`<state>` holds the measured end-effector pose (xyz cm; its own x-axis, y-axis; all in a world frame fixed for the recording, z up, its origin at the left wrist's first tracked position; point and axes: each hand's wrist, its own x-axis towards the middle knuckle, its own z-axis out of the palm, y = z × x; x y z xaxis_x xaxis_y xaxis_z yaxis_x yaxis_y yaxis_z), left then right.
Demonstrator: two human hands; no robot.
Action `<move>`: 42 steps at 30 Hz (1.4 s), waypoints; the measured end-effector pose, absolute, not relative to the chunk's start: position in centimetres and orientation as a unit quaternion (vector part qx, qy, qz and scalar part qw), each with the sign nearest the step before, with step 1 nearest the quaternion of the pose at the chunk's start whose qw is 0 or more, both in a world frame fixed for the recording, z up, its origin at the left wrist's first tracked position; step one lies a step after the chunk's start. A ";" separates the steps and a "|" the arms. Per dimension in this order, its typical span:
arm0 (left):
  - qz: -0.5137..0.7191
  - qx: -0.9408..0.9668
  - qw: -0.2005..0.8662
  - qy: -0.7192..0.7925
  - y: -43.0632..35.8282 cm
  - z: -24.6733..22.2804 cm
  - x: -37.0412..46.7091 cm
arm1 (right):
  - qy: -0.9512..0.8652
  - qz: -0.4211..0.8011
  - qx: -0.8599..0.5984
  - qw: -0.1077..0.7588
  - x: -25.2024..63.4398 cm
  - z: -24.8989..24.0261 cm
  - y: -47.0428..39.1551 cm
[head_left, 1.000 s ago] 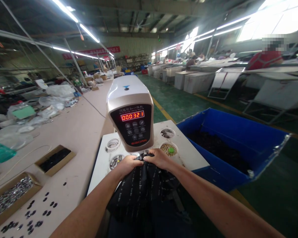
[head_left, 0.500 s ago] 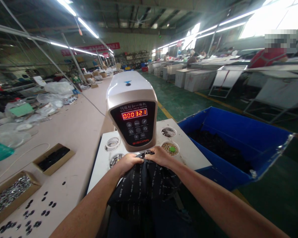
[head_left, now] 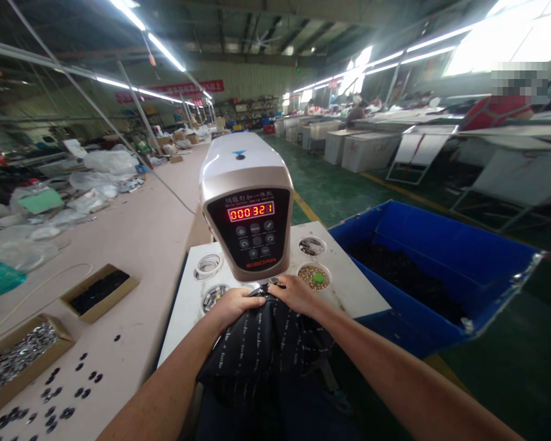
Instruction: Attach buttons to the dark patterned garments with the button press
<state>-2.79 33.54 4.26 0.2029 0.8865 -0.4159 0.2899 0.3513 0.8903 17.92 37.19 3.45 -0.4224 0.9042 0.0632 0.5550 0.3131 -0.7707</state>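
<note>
Black fabric with rows of white lettering (head_left: 252,343) hangs from both hands at the front of a button machine (head_left: 245,159), whose red display reads 000321. My left hand (head_left: 234,306) is closed on the fabric's upper edge, thumb on top. Close beside it, my right hand (head_left: 294,293) pinches the same edge just under the machine head. The machine's working point, and whatever lies between the fingertips there, is mostly hidden. Round wells in the white tabletop (head_left: 349,288) hold small metal parts, one with gold-coloured pieces and a green object (head_left: 318,277).
To the right stands a large blue bin (head_left: 477,239) with dark cloth inside. On the left table are a box of shiny metal pieces (head_left: 22,358), a box of black pieces (head_left: 98,291) and scattered black discs (head_left: 67,413). A person in red (head_left: 498,110) sits at the far right.
Both hands and the fabric edge have shifted slightly; the left hand sits a little lower. The view has tilted slightly. The display reading is the same.
</note>
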 end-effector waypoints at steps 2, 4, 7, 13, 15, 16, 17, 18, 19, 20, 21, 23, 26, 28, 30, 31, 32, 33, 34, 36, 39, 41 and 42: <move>0.259 0.516 0.563 0.591 33.4 4.1 -3.0 | -0.769 0.331 -0.484 0.254 17.8 3.1 37.2; 0.264 0.520 0.541 0.606 33.4 4.0 -3.1 | -0.768 0.317 -0.495 0.255 17.6 2.7 37.2; 0.277 0.522 0.515 0.621 33.4 3.8 -3.2 | -0.766 0.304 -0.506 0.254 17.6 2.2 37.3; 0.295 0.526 0.483 0.635 33.3 3.2 -3.1 | -0.772 0.303 -0.501 0.246 17.7 2.2 37.6; 0.295 0.528 0.477 0.638 33.3 3.1 -3.1 | -0.773 0.303 -0.502 0.244 17.8 2.3 37.5; 0.295 0.529 0.474 0.639 33.3 3.0 -3.0 | -0.773 0.302 -0.503 0.243 17.8 2.3 37.5; 0.295 0.530 0.471 0.640 33.2 3.0 -3.0 | -0.772 0.301 -0.504 0.243 17.8 2.4 37.5; 0.295 0.531 0.469 0.641 33.2 3.0 -3.0 | -0.772 0.300 -0.505 0.243 17.8 2.4 37.5; 0.294 0.532 0.467 0.643 33.2 3.0 -3.0 | -0.772 0.300 -0.505 0.244 17.7 2.4 37.5; 0.294 0.533 0.464 0.644 33.2 3.0 -2.9 | -0.771 0.301 -0.505 0.244 17.7 2.3 37.4; 0.293 0.534 0.462 0.645 33.2 3.0 -2.9 | -0.771 0.302 -0.505 0.245 17.7 2.3 37.4; 0.292 0.536 0.458 0.646 33.2 2.9 -2.9 | -0.770 0.303 -0.504 0.246 17.7 2.3 37.4; 0.293 0.539 0.455 0.646 33.2 2.8 -2.9 | -0.770 0.303 -0.503 0.249 17.6 2.4 37.4; 0.293 0.539 0.456 0.644 33.2 2.7 -3.0 | -0.769 0.304 -0.503 0.251 17.7 2.4 37.4; 0.293 0.539 0.457 0.644 33.2 2.7 -3.0 | -0.768 0.306 -0.502 0.253 17.7 2.4 37.4; 0.293 0.539 0.457 0.644 33.2 2.6 -3.0 | -0.767 0.308 -0.501 0.254 17.8 2.4 37.4; 0.294 0.539 0.457 0.644 33.2 2.6 -3.0 | -0.767 0.311 -0.501 0.255 17.8 2.3 37.4; 0.295 0.538 0.456 0.644 33.3 2.6 -3.1 | -0.766 0.313 -0.500 0.255 17.8 2.2 37.4; 0.296 0.538 0.456 0.644 33.3 2.5 -3.1 | -0.765 0.315 -0.500 0.256 17.8 2.2 37.4; 0.297 0.539 0.455 0.644 33.3 2.5 -3.1 | -0.762 0.320 -0.499 0.259 17.9 2.0 37.4; 0.297 0.540 0.453 0.645 33.4 2.4 -3.1 | -0.759 0.329 -0.496 0.266 17.9 1.8 37.5; 0.294 0.539 0.453 0.646 33.4 2.4 -3.1 | -0.755 0.335 -0.493 0.271 17.9 1.7 37.5; 0.293 0.540 0.453 0.646 33.4 2.4 -3.1 | -0.753 0.340 -0.493 0.274 17.9 1.8 37.5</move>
